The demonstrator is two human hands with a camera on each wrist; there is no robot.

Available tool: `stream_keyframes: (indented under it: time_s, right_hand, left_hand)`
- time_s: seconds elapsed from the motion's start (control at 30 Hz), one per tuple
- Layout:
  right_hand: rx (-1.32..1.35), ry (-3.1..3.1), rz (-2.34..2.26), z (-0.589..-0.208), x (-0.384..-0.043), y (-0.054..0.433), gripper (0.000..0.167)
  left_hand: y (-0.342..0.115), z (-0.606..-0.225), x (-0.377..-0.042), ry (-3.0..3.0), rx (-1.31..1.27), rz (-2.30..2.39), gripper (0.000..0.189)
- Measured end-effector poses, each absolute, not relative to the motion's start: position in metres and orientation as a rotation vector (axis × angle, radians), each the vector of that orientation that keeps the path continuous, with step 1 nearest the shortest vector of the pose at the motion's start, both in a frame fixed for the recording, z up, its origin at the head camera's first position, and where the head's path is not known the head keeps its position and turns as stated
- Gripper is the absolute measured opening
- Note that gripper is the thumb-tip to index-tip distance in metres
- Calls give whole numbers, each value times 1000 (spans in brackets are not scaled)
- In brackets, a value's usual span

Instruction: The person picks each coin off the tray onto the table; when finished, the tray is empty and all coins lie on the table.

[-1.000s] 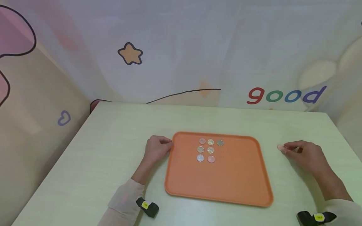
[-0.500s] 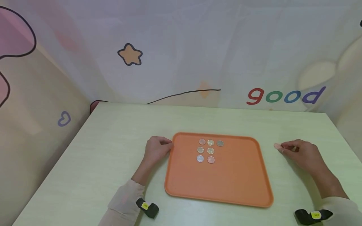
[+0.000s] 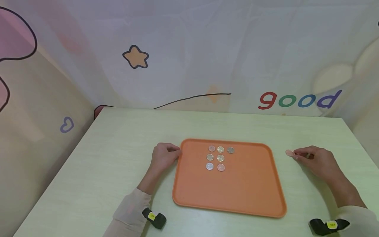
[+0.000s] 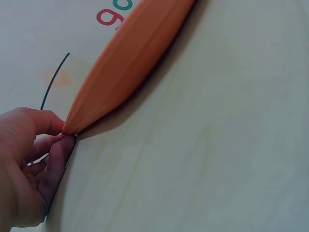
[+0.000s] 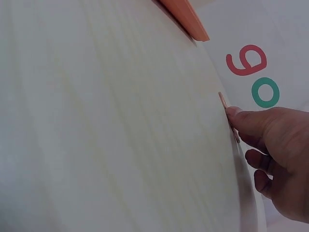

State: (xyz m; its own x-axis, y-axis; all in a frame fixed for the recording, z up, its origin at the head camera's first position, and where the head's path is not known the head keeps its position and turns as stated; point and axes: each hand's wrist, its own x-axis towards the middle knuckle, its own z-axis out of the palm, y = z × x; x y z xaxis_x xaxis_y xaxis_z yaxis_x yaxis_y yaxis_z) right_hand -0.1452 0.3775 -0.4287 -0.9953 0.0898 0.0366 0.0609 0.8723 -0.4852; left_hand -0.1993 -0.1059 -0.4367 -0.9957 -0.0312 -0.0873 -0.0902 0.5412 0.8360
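An orange tray (image 3: pixel 237 187) lies on the pale table. On its upper part sit several coins in rows: silver-looking ones such as the coin (image 3: pixel 209 166), and copper-coloured ones such as the coin (image 3: pixel 220 167). At the tray's left side my left hand (image 3: pixel 164 156) pinches the rim near the far corner; in the left wrist view its fingertips (image 4: pixel 63 129) meet at the tray's edge. To the right of the tray, my right hand (image 3: pixel 318 161) pinches a copper-coloured coin (image 3: pixel 289 153) between thumb and fingers. Edge-on, that coin (image 5: pixel 222 100) shows low over the tabletop in the right wrist view.
The table (image 3: pixel 133 131) reaches back to a printed cloth backdrop (image 3: pixel 189 49) with a star and the word "good". A black wrist camera (image 3: pixel 154 218) sits at the left sleeve, another black camera (image 3: pixel 328 227) at the right sleeve.
My right hand has shifted slightly left, toward the tray, with the coin still pinched, and more of the coin's face shows. The left hand, the tray and its coins have stayed put.
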Motion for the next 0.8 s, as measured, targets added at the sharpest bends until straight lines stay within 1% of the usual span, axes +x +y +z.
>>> stream_keyframes:
  time_s: [0.2,0.33,0.6,0.8]
  right_hand:
    - [-75,-2978,724,-432,-146,382,33]
    - [-51,-2979,722,-433,-146,383,29]
    - [-9,-2965,717,-433,-148,386,27]
    - [-39,-2974,783,-429,-145,385,35]
  left_hand:
    - [-106,-437,-200,2708,-101,1472,14]
    - [-106,-438,-200,2707,-102,1474,14]
    - [-106,-439,-200,2722,-103,1467,14]
    - [-106,-439,-200,2723,-109,1464,14]
